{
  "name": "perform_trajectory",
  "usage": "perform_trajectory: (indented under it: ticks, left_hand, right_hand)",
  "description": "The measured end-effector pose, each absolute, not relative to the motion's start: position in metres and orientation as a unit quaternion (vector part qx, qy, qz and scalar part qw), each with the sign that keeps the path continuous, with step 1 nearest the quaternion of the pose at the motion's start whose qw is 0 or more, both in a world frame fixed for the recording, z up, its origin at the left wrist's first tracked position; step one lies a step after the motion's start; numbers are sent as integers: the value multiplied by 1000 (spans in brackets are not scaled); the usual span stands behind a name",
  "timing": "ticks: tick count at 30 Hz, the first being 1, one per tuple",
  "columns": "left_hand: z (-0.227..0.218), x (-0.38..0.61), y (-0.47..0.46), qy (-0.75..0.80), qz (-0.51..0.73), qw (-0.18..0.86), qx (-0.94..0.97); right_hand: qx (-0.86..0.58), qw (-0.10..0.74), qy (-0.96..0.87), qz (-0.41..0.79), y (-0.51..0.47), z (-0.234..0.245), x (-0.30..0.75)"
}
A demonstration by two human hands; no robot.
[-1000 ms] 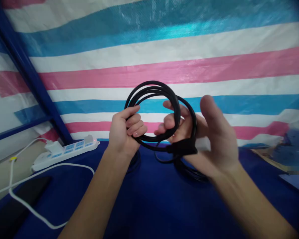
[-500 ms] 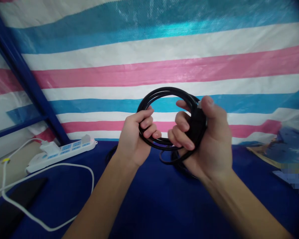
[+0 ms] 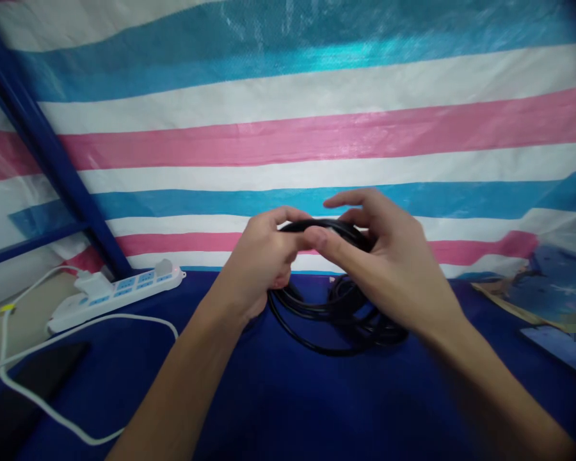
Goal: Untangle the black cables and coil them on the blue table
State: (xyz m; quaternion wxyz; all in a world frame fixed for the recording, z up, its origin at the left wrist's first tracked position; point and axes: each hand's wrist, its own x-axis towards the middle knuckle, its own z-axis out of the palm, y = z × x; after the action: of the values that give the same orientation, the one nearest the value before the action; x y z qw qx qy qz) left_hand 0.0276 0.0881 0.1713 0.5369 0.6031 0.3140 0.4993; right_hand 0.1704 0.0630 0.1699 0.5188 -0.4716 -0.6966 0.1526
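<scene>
A coiled black cable point(image 3: 312, 312) is between my two hands in the middle of the head view. My left hand point(image 3: 269, 253) is closed around the left side of the coil, with its thumb pointing right along the top. On the other side, my right hand point(image 3: 388, 253) has its thumb laid across the front of the upper strands and its fingers behind them. The index finger of that hand sticks out above the coil. One loop droops lower than the others. More black cable shows below the right hand, and I cannot tell whether it belongs to the same coil.
A white power strip point(image 3: 120, 293) with a plug in it lies at the left on the dark blue surface point(image 3: 307, 410). A white cord point(image 3: 43, 406) loops near a flat black object point(image 3: 33, 384). A phone-like slab point(image 3: 554, 346) lies at right. Striped sheeting point(image 3: 288, 141) hangs behind.
My right hand has turned over and moved left, bringing its thumb near my left hand. The coil has dropped and tilted, and a loop now hangs below it.
</scene>
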Motion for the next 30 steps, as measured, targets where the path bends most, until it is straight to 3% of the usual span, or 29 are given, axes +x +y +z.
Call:
perform_trajectory:
  ticks: [2, 6, 12, 17, 24, 30]
  left_hand:
    - [175, 25, 91, 296, 535, 579, 540]
    - [181, 15, 98, 244, 618, 619, 418]
    - [174, 15, 105, 177, 649, 657, 340]
    - [170, 25, 103, 171, 619, 678, 359]
    - [166, 31, 91, 119, 533, 656, 521]
    - [151, 17, 100, 15, 319, 706, 632]
  right_hand:
    - [-438, 559, -682, 175, 65, 170, 172]
    - [-327, 609, -627, 359, 71, 171, 179]
    - [-181, 586, -601, 513, 78, 167, 180]
    - [-228, 594, -611, 471, 77, 165, 174]
    - [-331, 672, -567, 342, 81, 167, 176]
    - [-370, 531, -707, 286, 79, 174, 209]
